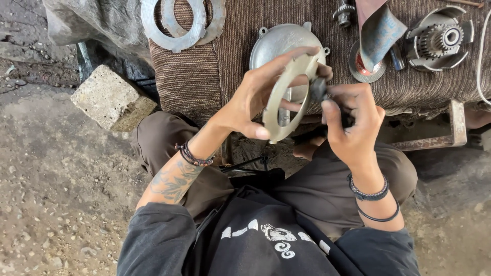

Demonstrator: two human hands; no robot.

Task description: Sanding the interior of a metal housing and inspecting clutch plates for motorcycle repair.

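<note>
While left hand (250, 99) grips a metal ring (286, 97), right hand (353, 120) clasps a dark tool (319, 89).

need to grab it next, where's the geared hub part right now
In the head view the geared hub sits at the top right on the brown ribbed cloth, just right of the folded blue-grey sheet and beyond the right hand.

The person wears a black top with a white printed design at six o'clock, brown trousers, dark braided bracelets on both wrists, a thin black band and a forearm tattoo at eight o'clock.
</note>
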